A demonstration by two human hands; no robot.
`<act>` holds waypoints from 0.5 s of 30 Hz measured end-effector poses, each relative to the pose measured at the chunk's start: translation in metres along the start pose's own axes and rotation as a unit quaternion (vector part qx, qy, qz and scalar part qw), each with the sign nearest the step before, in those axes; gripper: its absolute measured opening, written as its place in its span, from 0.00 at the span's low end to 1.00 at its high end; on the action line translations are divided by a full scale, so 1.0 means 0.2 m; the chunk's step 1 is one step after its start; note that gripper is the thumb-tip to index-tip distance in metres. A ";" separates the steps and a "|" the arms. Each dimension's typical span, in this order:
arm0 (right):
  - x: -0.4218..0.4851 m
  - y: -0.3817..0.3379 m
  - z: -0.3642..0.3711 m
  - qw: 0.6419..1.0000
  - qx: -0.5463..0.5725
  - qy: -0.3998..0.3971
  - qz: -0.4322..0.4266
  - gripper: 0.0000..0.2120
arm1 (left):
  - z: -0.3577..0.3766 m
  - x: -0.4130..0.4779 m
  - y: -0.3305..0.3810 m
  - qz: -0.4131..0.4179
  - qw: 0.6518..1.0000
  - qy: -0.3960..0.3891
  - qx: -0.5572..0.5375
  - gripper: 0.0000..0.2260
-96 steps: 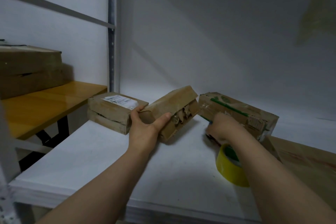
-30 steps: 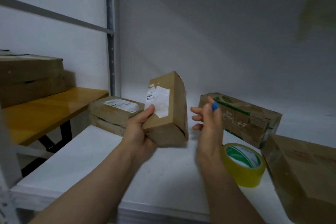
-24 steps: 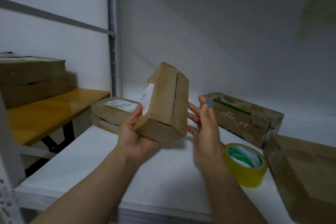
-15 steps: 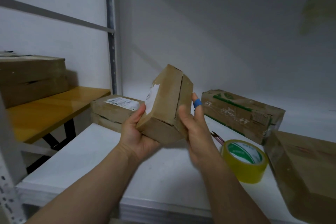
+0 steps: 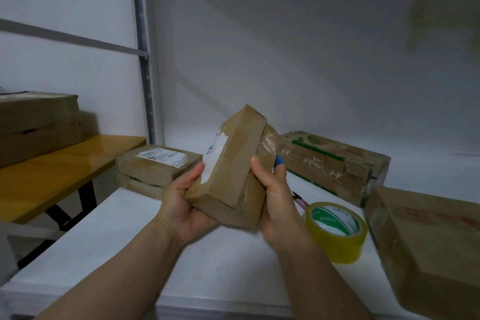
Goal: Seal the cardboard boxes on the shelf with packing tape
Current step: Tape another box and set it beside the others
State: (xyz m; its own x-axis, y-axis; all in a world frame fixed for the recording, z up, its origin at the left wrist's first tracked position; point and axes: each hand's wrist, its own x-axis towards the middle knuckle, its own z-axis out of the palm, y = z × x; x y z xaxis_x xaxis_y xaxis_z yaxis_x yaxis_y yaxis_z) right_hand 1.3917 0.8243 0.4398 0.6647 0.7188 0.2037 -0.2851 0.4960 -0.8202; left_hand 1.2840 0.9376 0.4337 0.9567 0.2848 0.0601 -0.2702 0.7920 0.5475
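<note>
Small flat brown cardboard box [image 5: 231, 163] is held tilted above the white shelf [image 5: 181, 262]. Left hand [image 5: 181, 202] and right hand [image 5: 275, 202]: both grips clamped on its opposite sides. Looks light and stiff. Glossy old tape is probably slick, so hold the bare cardboard edges. Yellow packing tape roll [image 5: 335, 234] lies just right, untouched.

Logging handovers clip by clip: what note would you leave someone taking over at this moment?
Left hand grips the small box on its left side, right hand on its right; the box is tilted, off the white shelf.
The yellow tape roll lies flat on the shelf by the right hand, unheld.
Also on the shelf: labelled box, green-printed box, large box.
Done: no sealing I can confirm.
Left: take the tape, seal the held box, then the others.
</note>
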 end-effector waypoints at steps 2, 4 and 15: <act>0.00 -0.01 -0.01 0.999 0.018 0.029 0.022 0.24 | 0.01 0.00 -0.01 -0.001 1.000 0.017 0.012 0.27; 0.00 -0.01 -0.02 0.996 0.029 0.063 0.048 0.23 | 0.03 0.00 -0.03 0.014 0.999 0.034 0.034 0.22; -0.03 -0.05 -0.01 0.934 -0.306 0.164 -0.082 0.23 | 0.22 -0.07 0.01 0.144 0.854 0.133 0.482 0.14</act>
State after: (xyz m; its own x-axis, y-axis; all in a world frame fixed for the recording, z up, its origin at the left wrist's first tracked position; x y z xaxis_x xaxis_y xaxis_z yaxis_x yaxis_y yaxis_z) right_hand 1.3918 0.8142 0.4453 0.8695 0.4191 0.2615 0.2214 0.1426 -0.9647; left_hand 1.2746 0.9109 0.4704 0.7727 0.6071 0.1857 -0.1524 -0.1066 0.9826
